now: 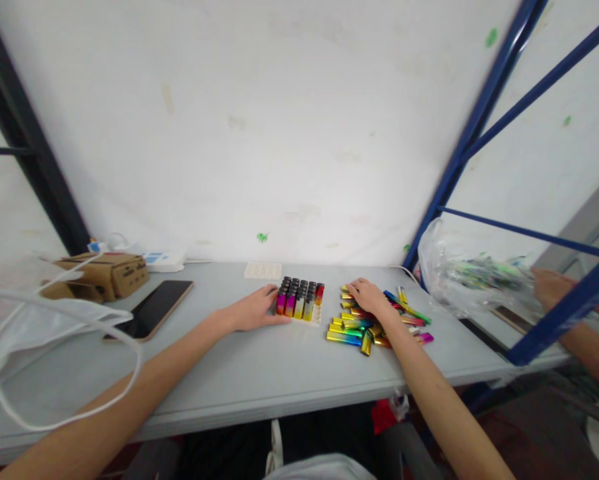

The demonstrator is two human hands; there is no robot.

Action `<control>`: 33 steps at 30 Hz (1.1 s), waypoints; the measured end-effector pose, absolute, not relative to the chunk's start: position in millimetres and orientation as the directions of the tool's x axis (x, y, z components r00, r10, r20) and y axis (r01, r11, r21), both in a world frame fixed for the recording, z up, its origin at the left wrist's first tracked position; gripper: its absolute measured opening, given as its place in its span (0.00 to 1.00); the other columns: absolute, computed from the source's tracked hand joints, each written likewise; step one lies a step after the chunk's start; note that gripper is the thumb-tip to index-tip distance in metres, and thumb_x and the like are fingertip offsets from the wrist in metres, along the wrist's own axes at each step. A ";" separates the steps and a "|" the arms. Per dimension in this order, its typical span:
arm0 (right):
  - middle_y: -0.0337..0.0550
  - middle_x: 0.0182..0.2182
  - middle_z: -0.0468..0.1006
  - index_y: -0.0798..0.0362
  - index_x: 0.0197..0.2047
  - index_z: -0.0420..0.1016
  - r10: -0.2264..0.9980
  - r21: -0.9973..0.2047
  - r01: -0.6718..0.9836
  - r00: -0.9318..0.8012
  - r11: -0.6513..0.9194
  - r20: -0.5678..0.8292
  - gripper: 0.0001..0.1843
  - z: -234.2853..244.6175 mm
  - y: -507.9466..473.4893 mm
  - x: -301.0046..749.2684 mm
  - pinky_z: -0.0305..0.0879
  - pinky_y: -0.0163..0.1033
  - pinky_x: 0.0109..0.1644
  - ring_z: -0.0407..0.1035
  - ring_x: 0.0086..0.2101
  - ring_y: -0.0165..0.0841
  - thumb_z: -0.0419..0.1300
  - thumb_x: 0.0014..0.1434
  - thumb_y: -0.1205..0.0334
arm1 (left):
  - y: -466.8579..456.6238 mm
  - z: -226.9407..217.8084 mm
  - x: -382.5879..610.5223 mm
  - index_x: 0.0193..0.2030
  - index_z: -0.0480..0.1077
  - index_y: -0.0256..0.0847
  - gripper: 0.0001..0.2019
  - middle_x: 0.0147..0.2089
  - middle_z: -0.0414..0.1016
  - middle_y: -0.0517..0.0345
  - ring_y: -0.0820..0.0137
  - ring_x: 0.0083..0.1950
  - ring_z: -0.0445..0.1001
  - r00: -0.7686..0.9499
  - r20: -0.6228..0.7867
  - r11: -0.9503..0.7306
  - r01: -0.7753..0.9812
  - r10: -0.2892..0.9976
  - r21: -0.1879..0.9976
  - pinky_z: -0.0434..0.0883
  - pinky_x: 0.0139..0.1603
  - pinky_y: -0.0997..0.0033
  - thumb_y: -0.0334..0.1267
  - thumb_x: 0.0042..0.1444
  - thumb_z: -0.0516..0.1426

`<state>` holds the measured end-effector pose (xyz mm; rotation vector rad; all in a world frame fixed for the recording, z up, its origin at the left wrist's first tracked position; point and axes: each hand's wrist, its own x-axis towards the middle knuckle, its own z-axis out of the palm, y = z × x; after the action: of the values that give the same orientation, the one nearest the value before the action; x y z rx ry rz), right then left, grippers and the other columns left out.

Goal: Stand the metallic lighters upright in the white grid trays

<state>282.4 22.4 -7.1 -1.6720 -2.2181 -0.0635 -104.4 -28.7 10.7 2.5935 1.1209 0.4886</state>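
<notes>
My left hand (253, 311) grips the left side of a small white tray (315, 316), thumb along its near edge and fingers along its far left. Lighters (298, 303) with black tops stand upright in the tray in rows, their shiny bodies purple, yellow and red. Some slots at the tray's right side show no lighter. To the right lies a loose pile of shiny lighters (346, 338) in gold, green, blue and red. Over the pile's far left part, my right hand (372, 297) rests with fingers stretched forward and apart, touching the lighters; its palm side is hidden.
Another white slotted tray (262, 270) lies by the wall. On the left are a phone (154, 310), a cardboard box (112, 273) and a white cable (134, 387). A clear plastic bag (459, 273), a blue post (542, 340) and another person's arms (586, 340) are on the right.
</notes>
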 end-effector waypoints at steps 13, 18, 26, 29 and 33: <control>0.52 0.45 0.83 0.54 0.40 0.80 0.909 -0.199 0.904 -0.321 0.378 0.266 0.07 6.7 13.5 277.7 0.67 0.43 0.56 0.76 0.48 0.41 0.65 0.68 0.59 | -31.9 14.1 -103.3 0.63 0.72 0.42 0.33 0.69 0.70 0.44 0.49 0.71 0.69 0.649 0.209 -0.673 0.636 0.731 0.379 0.62 0.77 0.54 0.68 0.65 0.58; 0.51 0.41 0.83 0.52 0.47 0.71 0.887 -0.345 0.867 -0.201 0.359 0.416 0.10 8.5 11.2 258.1 0.68 0.44 0.52 0.77 0.42 0.41 0.54 0.74 0.55 | -33.1 15.4 -102.4 0.64 0.71 0.40 0.35 0.69 0.70 0.42 0.48 0.71 0.68 0.642 0.197 -0.661 0.646 0.741 0.382 0.62 0.77 0.53 0.68 0.64 0.58; 0.38 0.24 0.78 0.49 0.43 0.77 0.857 -0.663 0.614 -0.045 0.429 0.513 0.25 25.7 -1.0 233.4 0.67 0.40 0.36 0.73 0.27 0.38 0.53 0.68 0.36 | -30.5 11.9 -104.4 0.64 0.71 0.42 0.33 0.71 0.68 0.44 0.49 0.71 0.69 0.641 0.208 -0.663 0.639 0.739 0.390 0.63 0.77 0.52 0.66 0.64 0.59; 0.43 0.28 0.81 0.49 0.36 0.79 0.851 -0.698 0.578 0.014 0.422 0.526 0.26 27.5 -5.3 229.5 0.68 0.41 0.38 0.75 0.31 0.40 0.60 0.61 0.33 | -30.0 11.2 -104.3 0.64 0.71 0.42 0.33 0.70 0.70 0.44 0.49 0.70 0.70 0.646 0.225 -0.675 0.626 0.730 0.392 0.63 0.76 0.53 0.67 0.64 0.59; 0.39 0.24 0.76 0.49 0.32 0.76 0.860 -0.760 0.512 0.077 0.400 0.504 0.27 24.1 -4.0 228.1 0.66 0.40 0.35 0.70 0.28 0.37 0.67 0.54 0.31 | -30.5 12.6 -103.4 0.64 0.71 0.41 0.34 0.69 0.70 0.43 0.49 0.70 0.69 0.649 0.214 -0.675 0.633 0.730 0.380 0.64 0.76 0.54 0.67 0.65 0.58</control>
<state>228.1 -4.0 24.1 -1.2513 -1.5804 0.4049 -103.4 -30.5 12.6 2.5981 1.0980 0.5131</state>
